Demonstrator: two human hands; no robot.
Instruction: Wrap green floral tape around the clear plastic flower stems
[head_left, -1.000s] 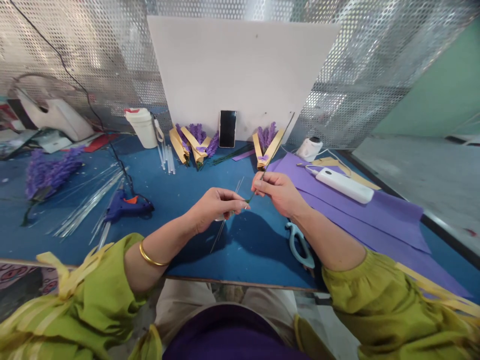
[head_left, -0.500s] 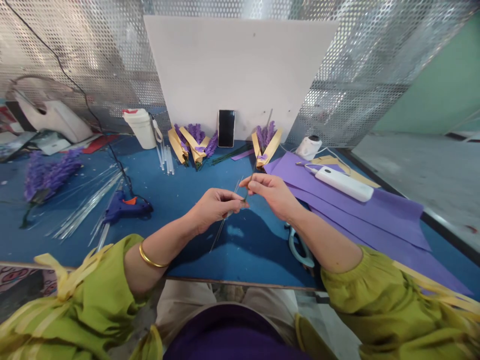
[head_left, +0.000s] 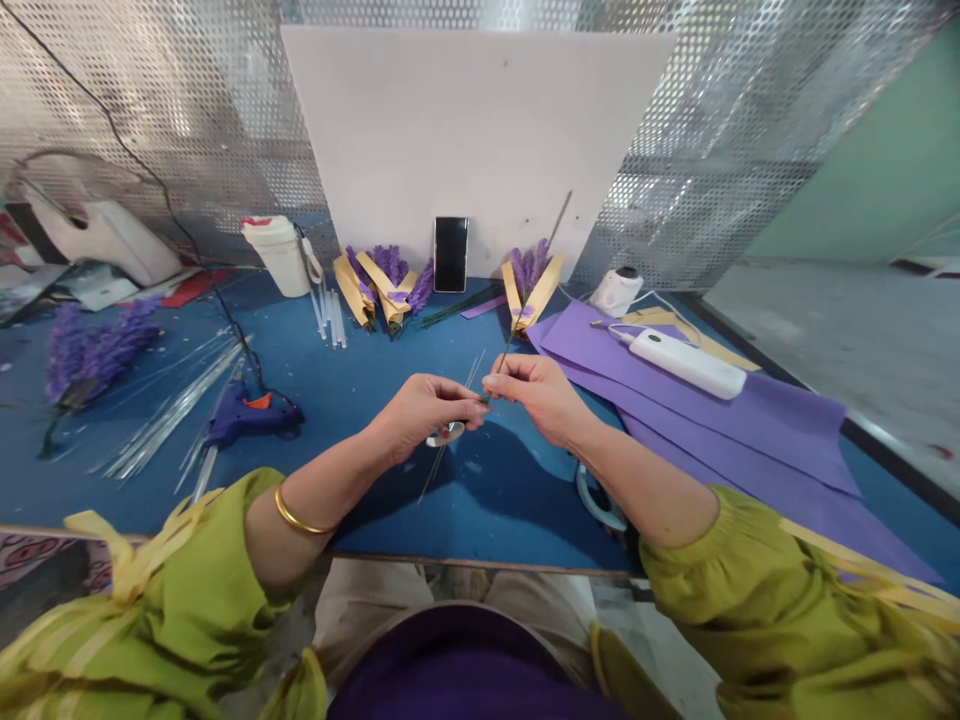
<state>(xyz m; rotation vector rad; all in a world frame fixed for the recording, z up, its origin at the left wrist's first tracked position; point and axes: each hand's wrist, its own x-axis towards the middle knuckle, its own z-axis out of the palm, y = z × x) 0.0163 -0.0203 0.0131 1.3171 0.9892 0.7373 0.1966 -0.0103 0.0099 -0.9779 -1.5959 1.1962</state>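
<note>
My right hand point(head_left: 544, 392) is closed in a pinch around a thin dark wire stem point(head_left: 512, 335), which slants up and right in front of the white board. My left hand point(head_left: 427, 415) is pinched at the stem's lower end, where a small bit of green strip point(head_left: 485, 402) shows between the fingertips. Just under the left fingers is a white ring point(head_left: 445, 434), like a tape roll; whether it hangs from the hand or lies on the table I cannot tell. Several thin bare wires point(head_left: 431, 475) lie on the blue table beneath the hands.
At left are a blue glue gun point(head_left: 251, 415), clear strands point(head_left: 169, 415) and purple flowers point(head_left: 101, 345). Along the back stand wrapped lavender bunches point(head_left: 390, 290), a phone point(head_left: 451, 255) and a white cup point(head_left: 277, 255). Purple sheets point(head_left: 705, 430), a white power strip point(head_left: 686, 362) and scissors point(head_left: 600, 500) lie at right.
The wire stem now leans further right and its upper end shows higher. My right fingers have moved slightly down and closed together on it. The white ring shows more clearly below my left hand.
</note>
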